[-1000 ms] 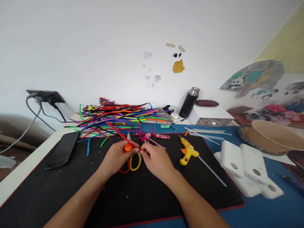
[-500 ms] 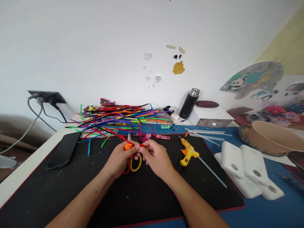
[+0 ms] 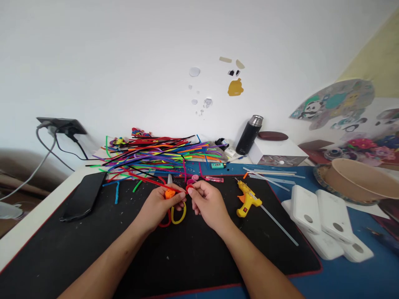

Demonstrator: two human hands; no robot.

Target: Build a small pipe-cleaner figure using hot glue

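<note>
My left hand [image 3: 160,207] is closed around a small orange fuzzy piece [image 3: 170,193] and a long red pipe cleaner [image 3: 146,180]. The red stem slants up to the left toward the pile. My right hand [image 3: 207,205] pinches the red pipe cleaner's other end, which looks curled into a small loop between thumb and fingers. Behind and below my hands lie scissors [image 3: 178,216] with red and yellow handles, blades pointing away and partly hidden. Just beyond my fingers is a small pink coil [image 3: 195,178].
Beyond the black mat [image 3: 199,257] lies a heap of colourful pipe cleaners [image 3: 156,155]. A yellow glue gun [image 3: 248,199] rests at right, with white devices [image 3: 333,220] farther over. A phone [image 3: 84,195] lies left. A black flask [image 3: 249,135] stands by the wall.
My right hand has shifted slightly right and up, away from the left. More of the straight red pipe cleaner now shows between them, and its far part sits at a different angle.
</note>
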